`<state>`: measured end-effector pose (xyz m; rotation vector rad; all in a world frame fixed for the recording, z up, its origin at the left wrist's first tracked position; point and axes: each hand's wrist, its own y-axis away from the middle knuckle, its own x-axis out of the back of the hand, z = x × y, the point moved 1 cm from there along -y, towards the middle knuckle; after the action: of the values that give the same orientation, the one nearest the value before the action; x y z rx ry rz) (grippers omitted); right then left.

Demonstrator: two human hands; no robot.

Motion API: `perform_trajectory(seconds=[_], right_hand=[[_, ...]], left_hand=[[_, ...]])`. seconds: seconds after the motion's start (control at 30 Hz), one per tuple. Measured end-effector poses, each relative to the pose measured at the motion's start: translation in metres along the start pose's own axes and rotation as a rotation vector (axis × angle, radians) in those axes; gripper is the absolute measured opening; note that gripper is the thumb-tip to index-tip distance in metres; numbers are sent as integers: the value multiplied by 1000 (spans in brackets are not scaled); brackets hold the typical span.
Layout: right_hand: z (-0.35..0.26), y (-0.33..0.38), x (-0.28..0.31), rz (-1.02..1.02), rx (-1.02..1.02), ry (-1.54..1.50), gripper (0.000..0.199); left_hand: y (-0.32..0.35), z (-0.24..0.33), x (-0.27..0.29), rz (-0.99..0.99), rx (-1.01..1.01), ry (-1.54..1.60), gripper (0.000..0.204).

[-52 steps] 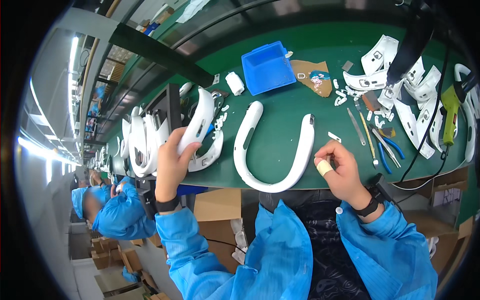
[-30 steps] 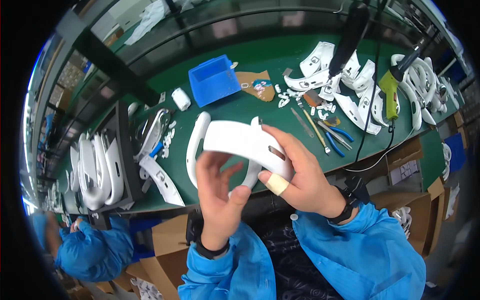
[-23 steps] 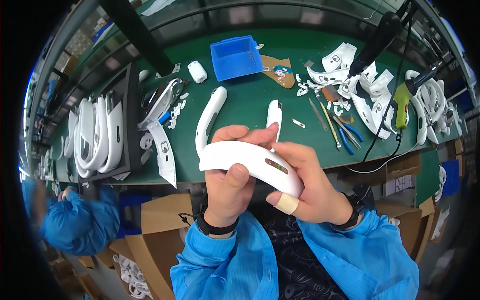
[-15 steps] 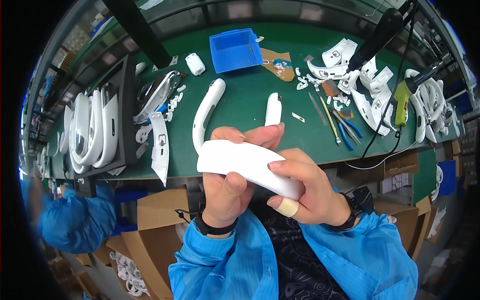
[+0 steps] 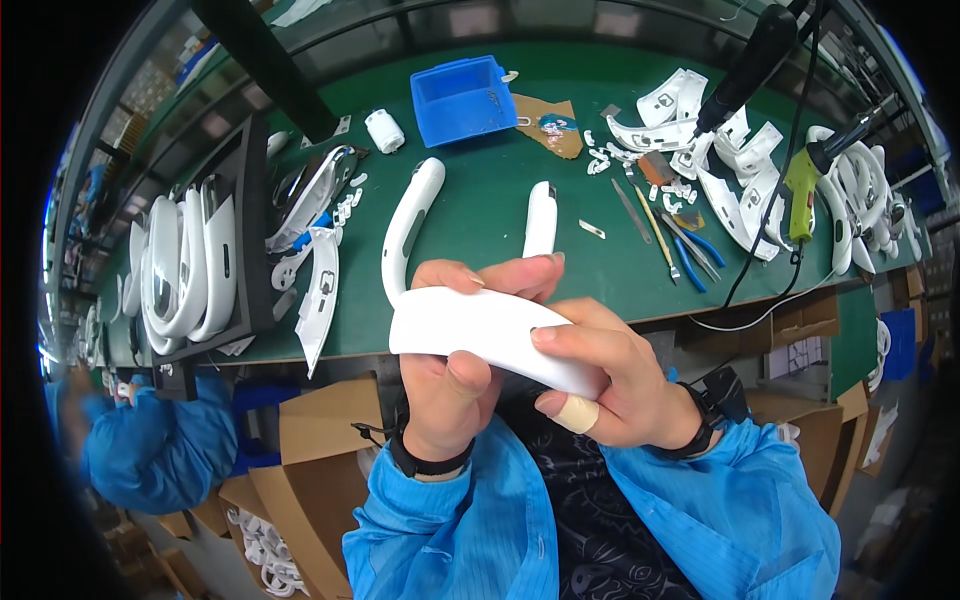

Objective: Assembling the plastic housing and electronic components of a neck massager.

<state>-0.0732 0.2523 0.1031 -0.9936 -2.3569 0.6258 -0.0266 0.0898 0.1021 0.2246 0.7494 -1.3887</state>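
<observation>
I see left hand [image 5: 443, 400] and right hand [image 5: 632, 378], fingers grasping 1 white shell [image 5: 475, 328], frame centre; bin [image 5: 470, 131] upper centre; pliers [image 5: 689, 264] at right.

On the workbench [image 5: 600, 285], a bin [image 5: 470, 133] sits behind a neckband housing [image 5: 407, 225]; pliers [image 5: 690, 266] lie right, a tray [image 5: 256, 262] left.

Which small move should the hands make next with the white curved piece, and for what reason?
Perhaps the right hand should lift its index fingertip off the white curved piece: the fingertip hides part of that surface, while the left hand also grips the piece and seems able to keep it supported.
</observation>
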Motion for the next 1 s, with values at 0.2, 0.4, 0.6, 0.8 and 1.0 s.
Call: perform_trajectory(seconds=[0.2, 0.4, 0.6, 0.8, 1.0], right_hand=[[2, 3, 9, -5, -59, -75, 61], [12, 6, 55, 340, -437, -272, 58], [28, 31, 64, 584, -605, -373, 51], [34, 38, 73, 645, -689, -437, 50], [49, 29, 55, 515, -708, -302, 53]], left_hand=[[-4, 10, 0, -18, 86, -133, 92], [-14, 32, 24, -414, -78, -1577, 78], [-10, 14, 46, -569, -21, -1710, 41], [-14, 44, 44, -36, -133, -966, 41], [-23, 61, 54, 163, -201, 548, 38]])
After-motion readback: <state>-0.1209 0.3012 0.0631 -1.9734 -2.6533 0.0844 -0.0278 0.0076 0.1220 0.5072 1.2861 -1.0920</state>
